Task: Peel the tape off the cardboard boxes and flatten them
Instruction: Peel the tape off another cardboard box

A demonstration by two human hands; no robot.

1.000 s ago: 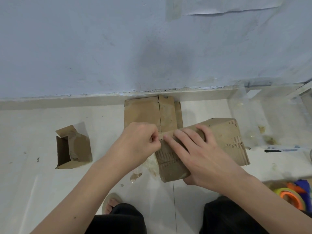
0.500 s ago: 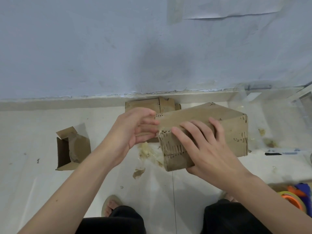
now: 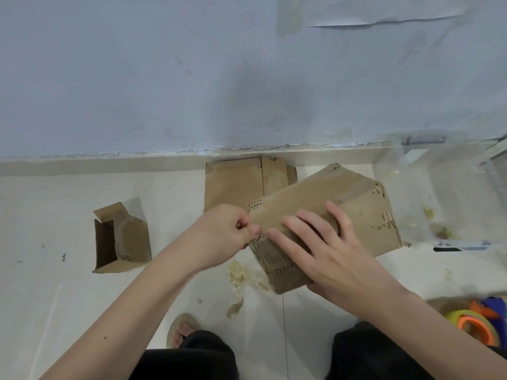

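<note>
Progress partial | flattened cardboard [image 3: 241, 185] done | open small box [image 3: 120, 239] waiting | left hand [image 3: 219, 237] pinching at corner of sealed box [image 3: 323, 215], tape unclear | right hand [image 3: 323, 256] clasping it

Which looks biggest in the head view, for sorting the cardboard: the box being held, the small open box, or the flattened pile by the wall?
1. Held cardboard box, though nearness to the camera inflates it.
2. Flattened cardboard, partly hidden behind it.
3. Small open box.
</note>
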